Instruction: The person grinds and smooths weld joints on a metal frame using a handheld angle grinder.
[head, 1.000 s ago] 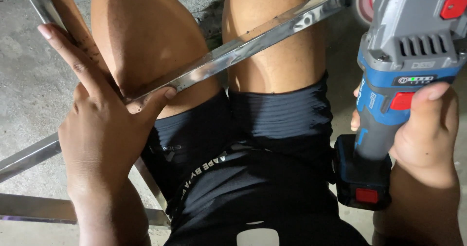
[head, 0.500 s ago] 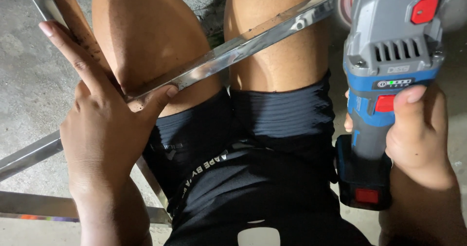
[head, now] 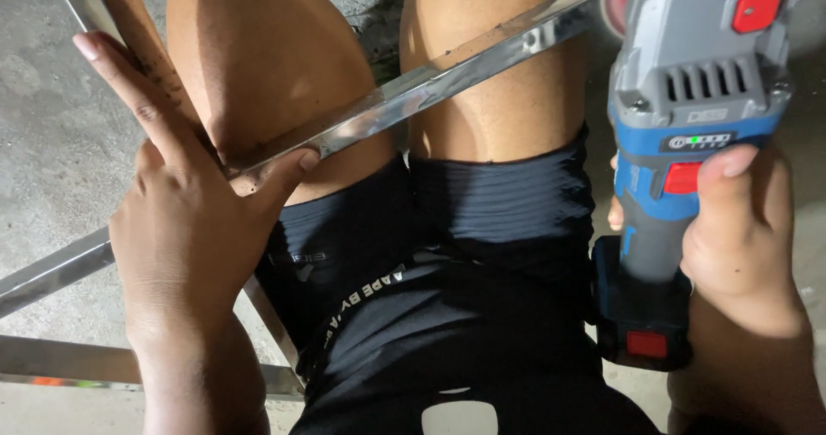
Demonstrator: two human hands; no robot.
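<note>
Grey concrete floor point(head: 52, 151) lies under everything. A blue and grey cordless grinder point(head: 688, 142) is clenched by the right hand point(head: 740, 237), thumb near its red switch, disc close to the far end of a shiny metal bar point(head: 430, 86). The bar is pressed by the left hand point(head: 185, 228) across the bare knees point(head: 258, 65), probably to keep it steady

Lighting: harsh, near-frontal; glare on shiny steel bar point(head: 413, 95); deep shadows between knees; grey concrete floor point(head: 52, 142) dim; focus sharp.
</note>
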